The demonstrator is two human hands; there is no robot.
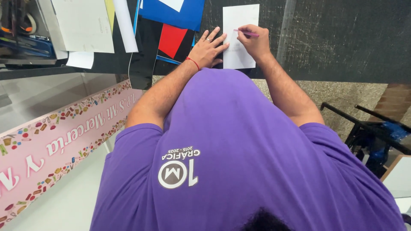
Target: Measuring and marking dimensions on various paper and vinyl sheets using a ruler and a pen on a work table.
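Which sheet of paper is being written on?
The small white sheet under both hands, right hand holding a pink pen; other sheets lie untouched further left.

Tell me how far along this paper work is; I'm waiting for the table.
Done: a white sheet lies flat on the dark table. In hand: the left hand presses its edge while the right hand holds a pink pen to it. Left: no marks show on the sheet yet; the blue and red sheets lie untouched.

Right of the white sheet (239, 36), the dark worktop (342, 38) lies bare beyond a clear ruler (286, 30); coloured card sheets (173, 25) crowd its left.
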